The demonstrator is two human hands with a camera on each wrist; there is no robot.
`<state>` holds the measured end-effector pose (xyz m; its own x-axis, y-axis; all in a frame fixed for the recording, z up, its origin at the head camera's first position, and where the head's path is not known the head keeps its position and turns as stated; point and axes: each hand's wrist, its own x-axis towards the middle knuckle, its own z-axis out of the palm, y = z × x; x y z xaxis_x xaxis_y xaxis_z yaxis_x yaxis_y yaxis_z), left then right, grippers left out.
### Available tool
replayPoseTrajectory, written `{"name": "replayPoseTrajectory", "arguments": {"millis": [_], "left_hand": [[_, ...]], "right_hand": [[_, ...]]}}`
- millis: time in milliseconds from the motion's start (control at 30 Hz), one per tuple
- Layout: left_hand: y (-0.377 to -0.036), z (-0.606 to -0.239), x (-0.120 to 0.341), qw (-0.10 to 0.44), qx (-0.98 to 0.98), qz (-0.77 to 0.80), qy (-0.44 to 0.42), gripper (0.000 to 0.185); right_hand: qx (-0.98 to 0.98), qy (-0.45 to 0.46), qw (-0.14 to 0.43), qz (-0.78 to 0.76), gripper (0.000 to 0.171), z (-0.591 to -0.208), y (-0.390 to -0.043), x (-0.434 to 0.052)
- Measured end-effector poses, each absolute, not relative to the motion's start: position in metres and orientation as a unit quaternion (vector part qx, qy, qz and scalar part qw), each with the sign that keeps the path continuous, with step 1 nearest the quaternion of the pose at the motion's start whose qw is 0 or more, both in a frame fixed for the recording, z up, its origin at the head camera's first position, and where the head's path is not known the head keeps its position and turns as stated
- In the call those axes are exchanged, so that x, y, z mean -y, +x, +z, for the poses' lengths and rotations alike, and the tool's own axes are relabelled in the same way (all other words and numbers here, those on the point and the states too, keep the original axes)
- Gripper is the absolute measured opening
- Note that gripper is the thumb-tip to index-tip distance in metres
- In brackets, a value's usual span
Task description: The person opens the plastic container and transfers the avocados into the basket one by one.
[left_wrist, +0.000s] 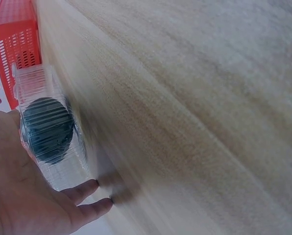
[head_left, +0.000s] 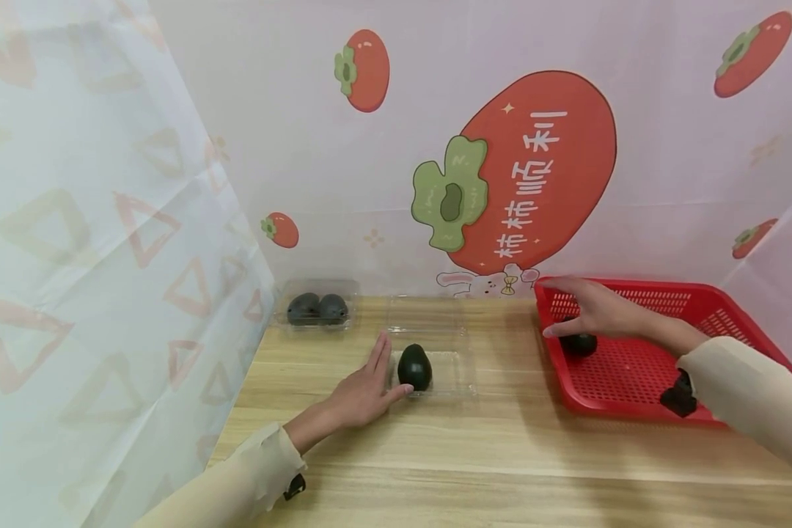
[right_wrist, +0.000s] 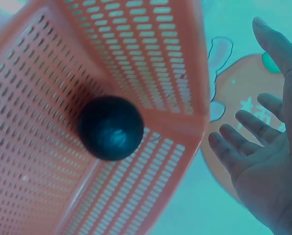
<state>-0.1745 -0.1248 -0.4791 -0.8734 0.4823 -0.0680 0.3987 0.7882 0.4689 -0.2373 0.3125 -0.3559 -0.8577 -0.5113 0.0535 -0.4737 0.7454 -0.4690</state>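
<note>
Closed clear box (head_left: 317, 309) with two dark avocados — desk (head_left: 501, 469), at 10 o'clock. Left hand (head_left: 363, 396) — grip flat, fingers straight, touching open clear tray (head_left: 452, 374) holding one avocado (head_left: 414, 367). Right hand (head_left: 597, 312) at 3 o'clock, fingers spread, holding nothing, above avocado (head_left: 578, 344) in red basket (head_left: 699, 301).

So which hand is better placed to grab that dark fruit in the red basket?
The right hand, probably. It hovers open right above the dark fruit in the red basket, while the left hand rests by the clear tray across the table.
</note>
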Motion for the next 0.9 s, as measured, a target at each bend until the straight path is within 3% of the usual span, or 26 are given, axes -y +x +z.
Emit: {"name": "replayPoseTrajectory", "arguments": {"millis": [400, 900], "left_hand": [[-0.173, -0.479, 0.124, 0.1, -0.937, 0.24, 0.232, 0.099], [-0.175, -0.478, 0.124, 0.108, -0.938, 0.24, 0.224, 0.101]], "right_hand": [[-0.926, -0.3, 0.026, -0.229, 0.091, -0.354, -0.229, -0.28], [-0.919, -0.31, 0.053, -0.238, 0.091, -0.357, -0.224, -0.248]]}}
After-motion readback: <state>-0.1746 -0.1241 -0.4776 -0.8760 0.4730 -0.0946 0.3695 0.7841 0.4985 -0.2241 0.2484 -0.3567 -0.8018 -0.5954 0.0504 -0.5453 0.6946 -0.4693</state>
